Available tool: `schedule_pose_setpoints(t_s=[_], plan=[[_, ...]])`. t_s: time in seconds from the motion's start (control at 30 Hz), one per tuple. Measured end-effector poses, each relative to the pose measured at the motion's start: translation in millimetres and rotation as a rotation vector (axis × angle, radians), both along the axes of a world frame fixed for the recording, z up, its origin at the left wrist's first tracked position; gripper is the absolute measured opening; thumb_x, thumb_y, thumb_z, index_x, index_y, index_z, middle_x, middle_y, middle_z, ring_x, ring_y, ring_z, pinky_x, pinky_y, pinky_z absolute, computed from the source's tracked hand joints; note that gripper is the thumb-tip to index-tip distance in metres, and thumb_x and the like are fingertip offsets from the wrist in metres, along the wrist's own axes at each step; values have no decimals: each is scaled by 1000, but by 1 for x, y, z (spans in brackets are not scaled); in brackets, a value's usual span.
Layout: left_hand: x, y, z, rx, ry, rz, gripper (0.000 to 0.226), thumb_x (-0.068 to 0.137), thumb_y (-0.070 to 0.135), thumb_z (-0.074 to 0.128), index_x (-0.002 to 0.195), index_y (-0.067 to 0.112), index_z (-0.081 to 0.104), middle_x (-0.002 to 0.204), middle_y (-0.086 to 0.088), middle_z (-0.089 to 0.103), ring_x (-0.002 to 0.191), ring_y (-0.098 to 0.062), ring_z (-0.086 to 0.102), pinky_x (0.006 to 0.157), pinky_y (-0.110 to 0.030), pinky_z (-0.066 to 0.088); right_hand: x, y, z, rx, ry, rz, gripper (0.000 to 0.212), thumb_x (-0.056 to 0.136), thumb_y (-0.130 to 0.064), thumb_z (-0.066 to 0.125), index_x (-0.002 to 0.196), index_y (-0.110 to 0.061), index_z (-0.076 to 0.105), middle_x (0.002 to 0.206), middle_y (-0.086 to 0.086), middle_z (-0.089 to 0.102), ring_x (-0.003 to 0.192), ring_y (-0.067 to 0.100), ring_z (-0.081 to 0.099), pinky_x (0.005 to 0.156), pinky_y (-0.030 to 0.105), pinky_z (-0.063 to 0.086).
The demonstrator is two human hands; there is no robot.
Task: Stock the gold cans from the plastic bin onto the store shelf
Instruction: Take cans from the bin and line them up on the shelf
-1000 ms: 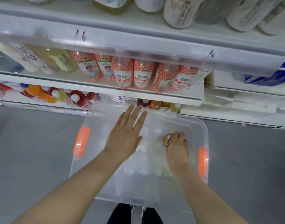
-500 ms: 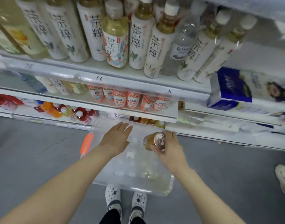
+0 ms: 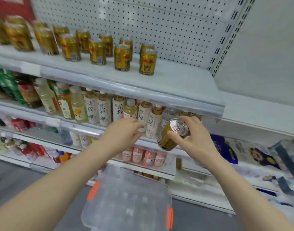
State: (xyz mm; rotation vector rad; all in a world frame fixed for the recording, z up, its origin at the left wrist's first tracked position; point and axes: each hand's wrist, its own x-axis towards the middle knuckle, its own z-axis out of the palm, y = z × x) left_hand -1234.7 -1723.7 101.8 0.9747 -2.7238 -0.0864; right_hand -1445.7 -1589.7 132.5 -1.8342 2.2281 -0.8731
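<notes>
In the head view, the right grip (image 3: 198, 139) is curling round a tilted gold can (image 3: 169, 139) at centre right, with the thumb near its rim and its top facing the camera. The left grip (image 3: 122, 132) is hanging near it at centre, fingers loosely bent, holding nothing. Other cans (image 3: 148, 61) are standing on the upper-left shelf (image 3: 176, 80). The bin (image 3: 134, 174) is sitting on the floor (image 3: 17, 179) at bottom centre.

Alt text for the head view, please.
A person's right hand grips a gold can, tilted with its lid toward the camera, below an upper shelf where more gold cans stand, its right end bare. The left hand hangs empty beside it; a clear plastic bin sits on the floor below.
</notes>
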Motion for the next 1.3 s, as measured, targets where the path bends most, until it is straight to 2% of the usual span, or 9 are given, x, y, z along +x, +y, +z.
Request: schedule_pose_setpoints(t_s=[0.27, 0.37, 0.47, 0.57, 0.7, 0.83, 1.0, 1.13, 1.3], plan=[[-18, -50, 114, -200, 143, -16, 42, 95, 37, 51, 135, 24, 52, 132, 5, 55, 116, -19, 54, 87, -35, 48, -15, -46, 93, -145, 74, -33, 51, 79, -61, 62, 118, -28, 58, 105, -9, 55, 94, 6, 53, 76, 19, 43], [-29, -86, 131, -232, 137, -52, 45, 95, 36, 53, 138, 22, 50, 135, 2, 52, 120, -20, 51, 91, -37, 48, -21, -76, 108, -147, 91, -85, 52, 80, -59, 62, 119, -26, 59, 106, -6, 55, 94, 10, 54, 79, 26, 44], [-42, -130, 143, -239, 129, -88, 45, 95, 37, 54, 137, 21, 50, 135, -1, 53, 119, -23, 51, 89, -40, 50, -30, -112, 117, -134, 103, -146, 48, 79, -60, 61, 112, -26, 62, 105, -4, 59, 93, 12, 54, 69, 21, 38], [-57, -177, 150, -214, 93, -104, 47, 95, 39, 52, 139, 25, 46, 139, -2, 49, 121, -25, 50, 92, -44, 49, -37, -150, 125, -109, 55, -230, 32, 80, -54, 63, 97, -26, 62, 100, -1, 59, 85, 12, 53, 62, 21, 38], [-79, -226, 159, -172, 58, -181, 46, 98, 42, 45, 140, 25, 48, 147, 2, 43, 128, -22, 45, 101, -40, 43, -51, -197, 129, -59, 31, -323, 34, 81, -49, 66, 101, -21, 65, 94, -4, 54, 75, 7, 52, 57, 17, 36], [-99, -271, 168, -80, 98, -203, 45, 100, 47, 33, 135, 27, 53, 138, 7, 50, 123, -18, 47, 95, -38, 45, -69, -237, 130, -10, 2, -381, 32, 83, -47, 65, 99, -20, 66, 102, 1, 52, 76, 10, 54, 56, 21, 38], [-115, -317, 172, -69, 73, -215, 44, 100, 48, 34, 131, 27, 56, 133, 4, 55, 117, -19, 53, 91, -39, 47, -93, -283, 130, 18, 35, -387, 35, 80, -43, 67, 83, -8, 64, 93, 7, 53, 76, 21, 56, 51, 26, 33], [-126, -335, 168, -76, -63, -201, 41, 99, 49, 36, 124, 29, 61, 120, 4, 61, 105, -20, 57, 83, -38, 50, -108, -318, 127, 80, 32, -399, 34, 78, -43, 66, 86, -10, 65, 89, 3, 52, 76, 20, 56, 51, 27, 37], [-135, -347, 167, -74, -66, -213, 34, 100, 38, 39, 124, 28, 61, 119, 4, 58, 101, -19, 57, 81, -37, 50, -118, -350, 124, 94, 43, -399, 38, 76, -48, 68, 91, -14, 66, 97, 6, 54, 80, 18, 55, 57, 28, 42]])
